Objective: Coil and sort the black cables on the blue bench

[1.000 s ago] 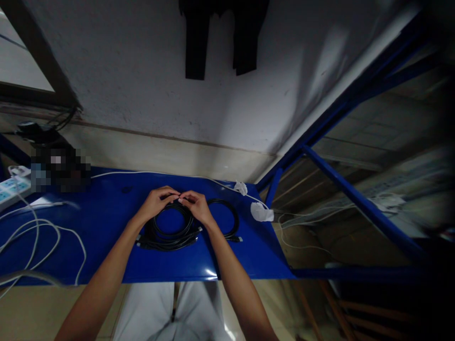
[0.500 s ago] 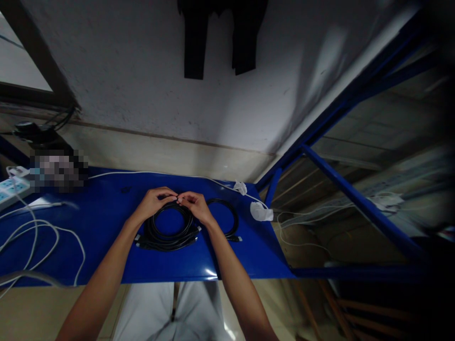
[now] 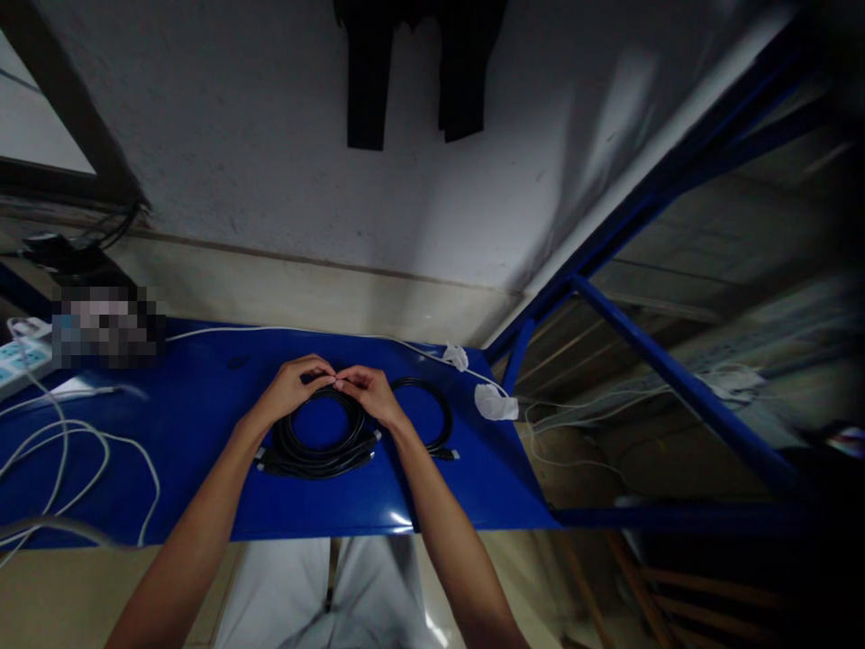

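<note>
A thick coil of black cables with metal-ended plugs lies flat on the blue table. At the coil's far side, my left hand is closed in a pinch. My right hand pinches right beside it, the fingertips of both meeting above the coil. Whatever sits between the fingers is too small and too hidden to make out. To the right of my right hand, a thinner black cable coil rests on the table, its plug at the near side.
White cables loop across the table's left side near a power strip. White wrapped lumps on a white cable lie at the right end. A blue metal frame rises on the right. Dark cloth hangs on the wall.
My fingertips have drawn slightly closer together at the far side of the coil. Both coils lie where they were.
</note>
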`<action>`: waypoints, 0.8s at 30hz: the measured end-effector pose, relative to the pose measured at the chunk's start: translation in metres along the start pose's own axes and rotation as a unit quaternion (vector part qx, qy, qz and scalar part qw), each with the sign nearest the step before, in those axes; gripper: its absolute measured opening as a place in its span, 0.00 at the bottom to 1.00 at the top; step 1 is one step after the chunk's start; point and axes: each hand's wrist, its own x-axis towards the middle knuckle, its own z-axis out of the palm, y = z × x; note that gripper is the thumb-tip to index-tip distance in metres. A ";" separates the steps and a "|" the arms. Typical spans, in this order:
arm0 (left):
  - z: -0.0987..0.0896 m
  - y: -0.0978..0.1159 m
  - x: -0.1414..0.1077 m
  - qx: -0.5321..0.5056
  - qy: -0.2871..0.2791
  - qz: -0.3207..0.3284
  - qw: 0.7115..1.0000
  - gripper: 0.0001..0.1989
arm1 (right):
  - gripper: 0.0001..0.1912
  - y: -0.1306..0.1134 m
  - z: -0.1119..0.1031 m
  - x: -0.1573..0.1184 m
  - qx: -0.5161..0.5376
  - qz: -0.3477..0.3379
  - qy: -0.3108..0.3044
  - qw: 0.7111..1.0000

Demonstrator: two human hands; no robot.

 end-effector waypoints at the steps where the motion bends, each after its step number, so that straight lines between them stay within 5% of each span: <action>1: 0.000 0.002 0.000 0.005 0.001 0.004 1.000 0.12 | 0.19 0.000 0.000 0.000 -0.002 -0.002 0.003 1.000; 14: -0.009 0.002 0.003 -0.004 -0.062 -0.048 0.997 0.16 | 0.16 -0.003 0.006 0.003 0.027 0.022 0.021 0.999; 20: -0.011 0.013 -0.004 0.028 -0.099 -0.035 0.994 0.16 | 0.06 -0.017 0.013 -0.016 -0.142 -0.024 0.015 0.990; 24: -0.005 0.012 -0.015 0.060 -0.083 -0.011 0.995 0.14 | 0.11 -0.025 0.022 -0.038 -0.285 -0.074 0.019 0.955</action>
